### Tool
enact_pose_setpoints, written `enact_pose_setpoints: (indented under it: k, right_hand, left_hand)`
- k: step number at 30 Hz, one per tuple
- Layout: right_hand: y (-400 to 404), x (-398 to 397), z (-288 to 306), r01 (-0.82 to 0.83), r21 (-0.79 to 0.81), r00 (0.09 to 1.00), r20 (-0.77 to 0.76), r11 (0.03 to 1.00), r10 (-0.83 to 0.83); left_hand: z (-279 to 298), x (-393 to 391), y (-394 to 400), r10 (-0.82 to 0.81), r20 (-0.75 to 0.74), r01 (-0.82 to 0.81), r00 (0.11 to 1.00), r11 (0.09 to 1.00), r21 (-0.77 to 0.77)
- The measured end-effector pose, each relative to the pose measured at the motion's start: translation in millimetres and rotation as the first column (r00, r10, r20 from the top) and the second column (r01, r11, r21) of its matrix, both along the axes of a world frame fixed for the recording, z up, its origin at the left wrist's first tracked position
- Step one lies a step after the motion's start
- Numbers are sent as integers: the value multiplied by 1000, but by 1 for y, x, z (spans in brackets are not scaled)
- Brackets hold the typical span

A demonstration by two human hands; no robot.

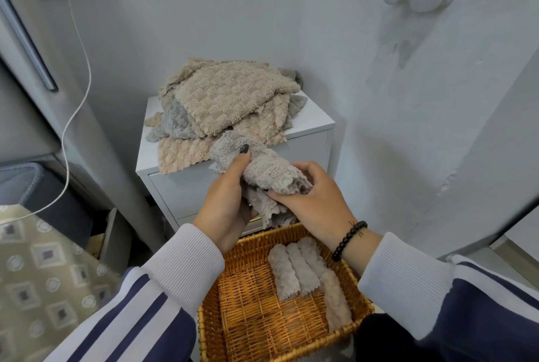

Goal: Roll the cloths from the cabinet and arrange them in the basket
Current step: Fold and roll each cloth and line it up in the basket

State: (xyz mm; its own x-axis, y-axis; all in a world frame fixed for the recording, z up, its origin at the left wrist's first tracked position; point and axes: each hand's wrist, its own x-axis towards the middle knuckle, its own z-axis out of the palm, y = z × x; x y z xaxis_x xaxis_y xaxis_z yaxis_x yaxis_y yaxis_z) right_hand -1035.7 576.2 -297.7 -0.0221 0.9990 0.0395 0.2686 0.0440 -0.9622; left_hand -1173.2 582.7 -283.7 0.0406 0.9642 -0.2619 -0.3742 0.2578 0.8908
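Grey fleece cloth point(271, 178) held up between both hands, above the far edge of the basket point(224, 329) and in front of the cabinet point(309, 131).

Left hand point(230, 201): fingers closed around the loose end of the cloth, thumb pressed on top, a flap standing up past the thumb. Likely pinning that end so the roll has something to wind against.

Right hand point(312, 198): fingers curled over the thicker bunched part, thumb underneath, tips touching fabric. Roll looks half formed; a ragged tail hangs below both sets of fingers.

Beyond the fingers, a loose pile of cloths point(227, 102), beige and grey, sits on the cabinet top, within easy reach for the next pick.

Below the right wrist, four rolled cloths point(294, 268) lie side by side along the basket's right side, leaving the left of the basket free. Task seems well short of done.
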Motion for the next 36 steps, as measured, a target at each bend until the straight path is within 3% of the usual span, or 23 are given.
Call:
enact_pose_setpoints:
  k: [5, 9, 13, 19, 29, 33, 36]
  right_hand:
    - [7, 4, 1, 10, 76, 999, 48, 997, -14]
    - [12, 6, 7, -20, -17, 991, -134, 1000, 18]
    - [16, 11, 8, -36, -168, 921, -389, 985, -33]
    - [14, 14, 4, -87, -82, 862, -507, 993, 34]
    - [11, 11, 7, 12, 96, 954, -299, 995, 17]
    - [3, 9, 13, -87, 276, 982, -135, 957, 129]
    - [2, 9, 7, -209, 399, 978, 69, 893, 197]
  left_hand:
    - [2, -2, 2, 48, 30, -47, 998, 999, -19]
    - [6, -7, 1, 30, 3, -30, 1000, 998, 55]
    - [4, -9, 2, 42, -28, -39, 999, 994, 103]
    - [0, -6, -3, -3, -78, 13, 997, 991, 133]
    - [3, -13, 0, 100, -52, -100, 994, 995, -15]
    - [3, -18, -3, 76, -70, -77, 995, 997, -16]
    - [4, -24, -6, 85, -107, -86, 991, 996, -10]
